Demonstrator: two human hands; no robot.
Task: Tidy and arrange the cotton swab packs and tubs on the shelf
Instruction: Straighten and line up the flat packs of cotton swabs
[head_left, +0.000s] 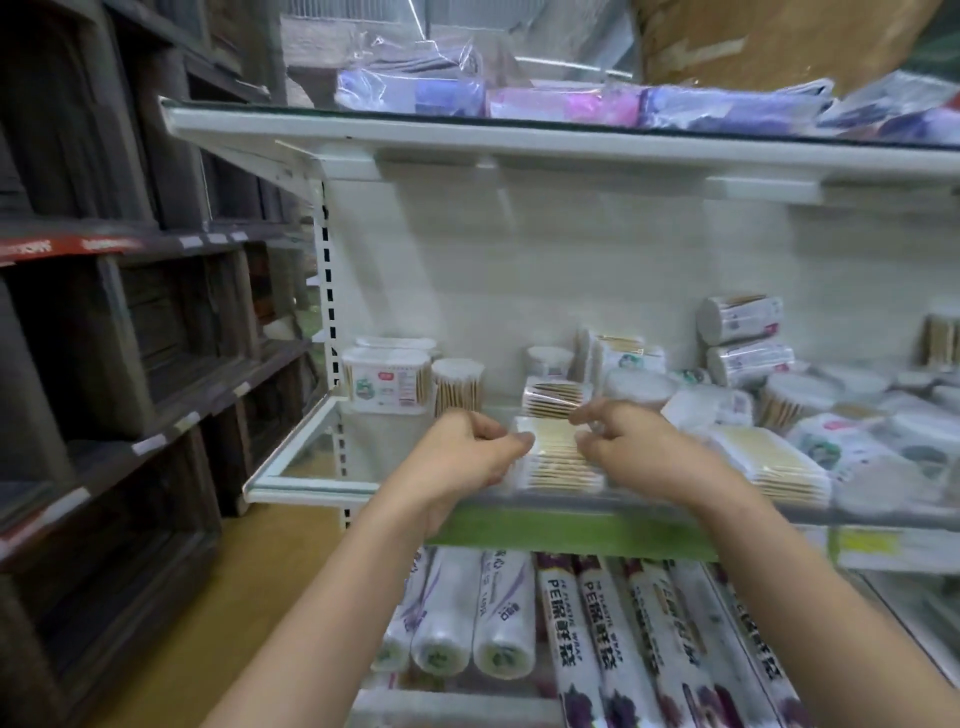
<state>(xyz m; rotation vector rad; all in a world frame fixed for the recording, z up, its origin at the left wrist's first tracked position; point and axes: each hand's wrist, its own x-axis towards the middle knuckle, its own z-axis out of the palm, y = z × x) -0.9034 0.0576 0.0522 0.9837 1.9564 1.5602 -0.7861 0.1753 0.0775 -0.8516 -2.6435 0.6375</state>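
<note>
White shop shelving filling the view, with a glass shelf (311, 480) at its middle carrying the cotton swab goods.

Lying flat at the shelf's front edge, dead centre: a stack of flat swab packs (558, 460), wooden sticks showing through clear wrap. Gripping its left end, the left hand (467, 452), fingers curled, thumb tip touching the top pack. Pinching the wrap at its right end, the right hand (623, 439), fingers bent inward. Both forearms reaching up from 6 o'clock.

Sitting just behind the stack at 12 o'clock: a smaller swab pack (553, 397), tilted up. Standing at 10 o'clock of the stack, apart from the hands: a round swab bundle (457, 387), upright, and just beside it at 9 o'clock a rectangular swab tub (387, 382) with a white lid, another like it behind.

Lying at 3 o'clock of the stack: a second flat pack pile (769, 462), and beyond it a jumble of round tubs and packs, blurred. Resting on their sides at 2 o'clock, one on the other: two cylinder tubs (743, 338).

Lying below at 6 o'clock: plastic wrap rolls (602, 649). Sitting overhead at 12 o'clock: purple and pink wrapped packs (561, 106) on the upper shelf. Standing at 9 o'clock: dark wooden crates (104, 338).
</note>
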